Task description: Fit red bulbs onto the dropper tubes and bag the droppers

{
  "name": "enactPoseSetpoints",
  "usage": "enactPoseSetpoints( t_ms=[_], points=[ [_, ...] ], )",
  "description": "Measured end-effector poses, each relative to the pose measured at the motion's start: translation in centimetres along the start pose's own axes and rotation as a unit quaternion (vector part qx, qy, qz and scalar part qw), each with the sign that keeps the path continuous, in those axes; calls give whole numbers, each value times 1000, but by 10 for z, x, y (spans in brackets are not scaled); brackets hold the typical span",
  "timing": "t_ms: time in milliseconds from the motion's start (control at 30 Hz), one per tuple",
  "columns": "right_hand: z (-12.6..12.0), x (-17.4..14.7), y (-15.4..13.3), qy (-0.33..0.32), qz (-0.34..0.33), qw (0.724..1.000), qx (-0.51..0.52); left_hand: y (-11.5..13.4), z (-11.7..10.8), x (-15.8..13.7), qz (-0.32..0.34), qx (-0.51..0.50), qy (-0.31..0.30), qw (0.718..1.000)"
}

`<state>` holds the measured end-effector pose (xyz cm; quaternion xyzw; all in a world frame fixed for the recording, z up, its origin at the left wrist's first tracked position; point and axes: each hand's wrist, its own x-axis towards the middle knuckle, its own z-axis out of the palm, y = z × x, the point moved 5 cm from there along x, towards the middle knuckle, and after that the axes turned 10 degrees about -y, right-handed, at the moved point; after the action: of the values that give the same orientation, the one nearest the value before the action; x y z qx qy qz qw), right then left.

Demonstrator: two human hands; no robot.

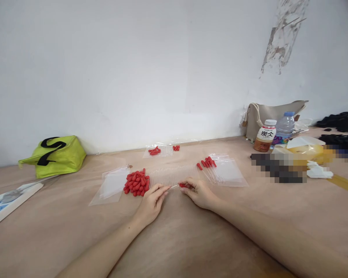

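Observation:
My left hand (152, 201) pinches a thin clear glass tube (174, 187) that points toward my right hand (200, 193). Between the fingers of my right hand is a red rubber bulb (182, 185), at the tube's near end; whether the two touch I cannot tell. A pile of red bulbs (136, 183) lies just beyond my left hand. Behind both hands stretches a row of clear tubes (174, 173). Several tubes topped with red bulbs (209, 162) rest on clear plastic bags (234, 173) at the right. More flat bags (111, 185) lie left of the pile.
Near the wall are a clear bag (166, 151) and small groups of red bulbs. A lime-green bag (66, 156) and a power strip (17, 202) are at left. On the right stand a brown-and-white bottle (265, 136), a clear bottle (284, 127) and a beige bag (252, 119).

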<state>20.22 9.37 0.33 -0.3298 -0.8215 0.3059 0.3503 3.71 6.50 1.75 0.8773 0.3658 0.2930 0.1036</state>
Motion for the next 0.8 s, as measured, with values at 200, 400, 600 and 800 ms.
enactPoseSetpoints(
  t_ms=[200, 400, 600, 800],
  points=[
    [3, -1, 0, 0, -13, 1000, 8, -1, 0, 0, -7, 1, 4, 1000],
    [1, -2, -5, -7, -37, 999, -12, 2, 2, 0, 7, -2, -15, 1000],
    [-1, -4, -13, -14, -61, 998, -29, 4, 4, 0, 28, 2, -31, 999],
    [0, -3, -14, -28, -61, 997, -36, 2, 6, -1, 48, 20, -46, 998]
  ],
)
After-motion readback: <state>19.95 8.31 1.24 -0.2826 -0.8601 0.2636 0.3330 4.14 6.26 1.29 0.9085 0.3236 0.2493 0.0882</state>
